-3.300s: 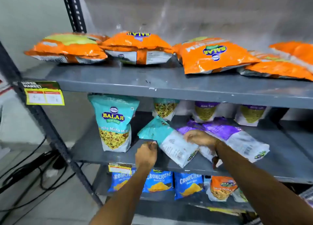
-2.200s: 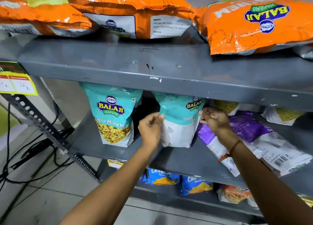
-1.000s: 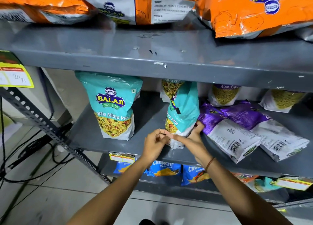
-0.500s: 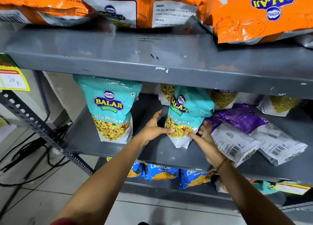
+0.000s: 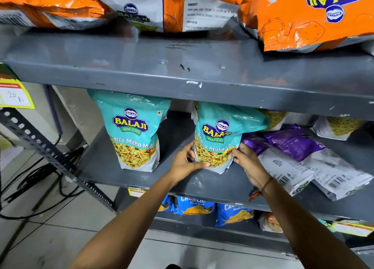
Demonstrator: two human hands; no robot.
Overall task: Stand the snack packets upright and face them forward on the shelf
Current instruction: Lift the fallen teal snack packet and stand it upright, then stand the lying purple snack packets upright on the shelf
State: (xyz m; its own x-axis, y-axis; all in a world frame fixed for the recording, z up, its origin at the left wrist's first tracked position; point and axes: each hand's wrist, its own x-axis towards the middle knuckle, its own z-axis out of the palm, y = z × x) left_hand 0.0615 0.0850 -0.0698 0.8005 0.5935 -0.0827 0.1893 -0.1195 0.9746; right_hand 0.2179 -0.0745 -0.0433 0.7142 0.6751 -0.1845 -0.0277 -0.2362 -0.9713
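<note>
Teal Khatta Mitha Mix packet (image 5: 220, 139) stands on the middle shelf (image 5: 141, 179), long axis upright but leaning toward one o'clock. Your left hand (image 5: 185, 163) and right hand (image 5: 248, 163) clasp its base, fingers (image 5: 200, 165) pressed against it.

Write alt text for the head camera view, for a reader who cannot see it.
Both hands, left hand and right hand, steady an upright teal Khatta Mitha Mix packet on the grey middle shelf, beside another; purple packets lie flat.

I see a grey metal rack (image 5: 182, 74) filling the frame; at lower left, pale floor tiles (image 5: 40, 238) and black cables (image 5: 36, 179).
</note>
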